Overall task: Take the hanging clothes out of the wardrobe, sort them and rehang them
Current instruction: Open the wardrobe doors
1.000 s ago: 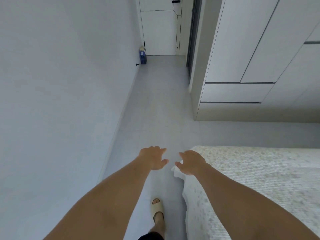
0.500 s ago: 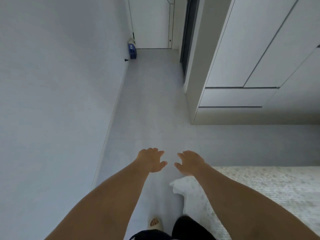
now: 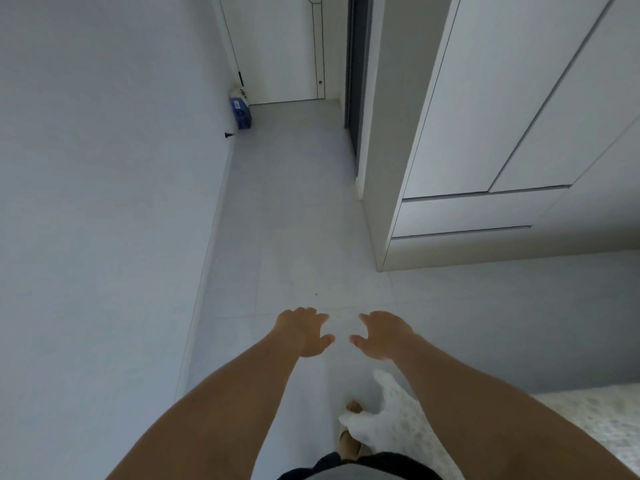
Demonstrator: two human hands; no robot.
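Pale grey floor tiles (image 3: pixel 294 209) run ahead of both hands toward a white door (image 3: pixel 273 46) at the far end of the passage. The left hand (image 3: pixel 304 332) and the right hand (image 3: pixel 384 336) are stretched forward side by side, palms down, a small gap between them; the fingers of each are loosely spread and neither hand holds or touches anything. The white wardrobe (image 3: pixel 485 116) stands ahead and to the right of the right hand, well apart from it, with its tall doors closed and two closed drawers (image 3: pixel 467 216) beneath them, so no hanging clothes can be seen. Behind the right hand, under that forearm, the corner of a bed with a pale speckled bedspread (image 3: pixel 398 427) pokes into view. Just left of that corner, a foot in a beige slipper (image 3: pixel 348 441) rests on the tiles, partly hidden by the bedspread. Far ahead of the left hand, a blue box (image 3: pixel 240 114) sits on the floor against the plain wall (image 3: pixel 104 168), close to the door, with something pale behind it that may be a bag, too small to tell. A small black doorstop (image 3: pixel 228 135) sticks out of the wall just short of the box.
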